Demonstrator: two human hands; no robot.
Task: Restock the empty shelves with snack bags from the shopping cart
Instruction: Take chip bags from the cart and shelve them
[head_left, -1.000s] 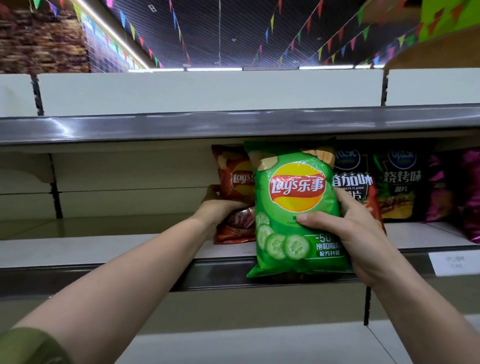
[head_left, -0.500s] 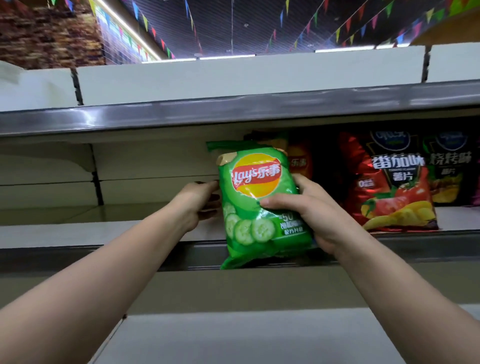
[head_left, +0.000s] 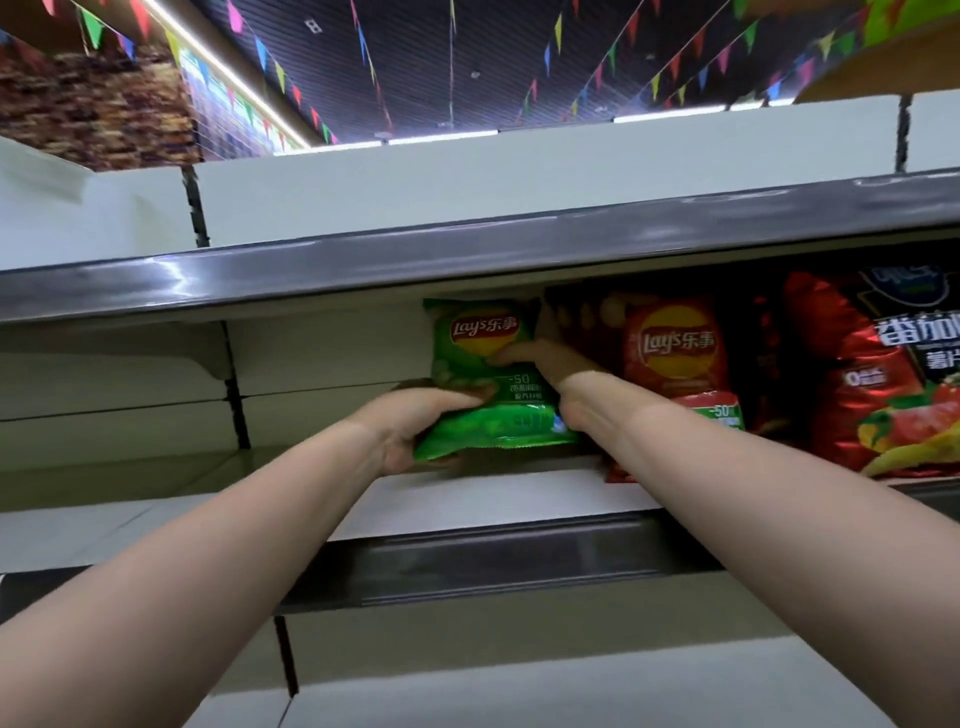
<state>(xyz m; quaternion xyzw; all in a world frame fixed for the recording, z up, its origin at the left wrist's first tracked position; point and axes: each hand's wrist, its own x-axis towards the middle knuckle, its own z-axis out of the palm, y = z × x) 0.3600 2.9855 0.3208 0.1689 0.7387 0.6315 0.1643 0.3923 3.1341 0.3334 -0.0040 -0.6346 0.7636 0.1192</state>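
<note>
A green Lay's snack bag (head_left: 480, 358) stands upright on the middle shelf (head_left: 493, 499), left of a red Lay's bag (head_left: 675, 353). My left hand (head_left: 415, 421) grips the green bag's lower left corner, fingers curled over its front. My right hand (head_left: 550, 364) holds the bag's right side, thumb across the front and fingers behind. The bag's bottom is folded forward. The shopping cart is out of view.
A red tomato-flavour chip bag (head_left: 883, 384) stands further right on the same shelf. The upper shelf's grey front rail (head_left: 467, 254) hangs just above the bags. The shelf stretch to the left (head_left: 130, 467) holds no bags. A lower shelf (head_left: 519, 675) sits beneath.
Both hands pushed the green bag up and back from the shelf's front edge onto the shelf beside the red bag. My left hand, held off the bag before, now grips its bottom corner.
</note>
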